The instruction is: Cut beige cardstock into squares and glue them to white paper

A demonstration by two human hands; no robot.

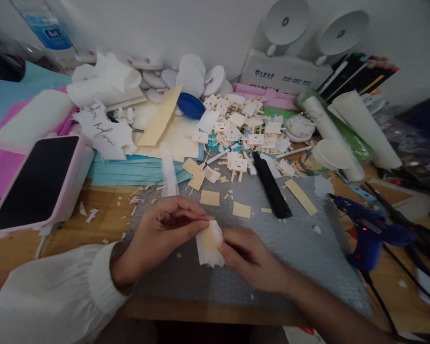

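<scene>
Above the front part of the grey cutting mat (294,258), my left hand (168,229) pinches the top edge of a small white paper piece (208,251). A pale yellow patch shows on that piece, and its lower edge looks torn. My right hand (249,255) grips the piece's right side between thumb and fingers. Just beyond my hands, small yellow cards (210,198) lie on the mat. A strip of white paper (169,177) lies behind my left hand. A black cutter (272,186) rests further back, to the right.
A blue glue gun (369,229) with a red light stands at the right. A pink-cased phone (36,177) leans at the left. Small white paper figures (238,165) are heaped at the back, near a paper cup (329,155) and rolled paper (333,136).
</scene>
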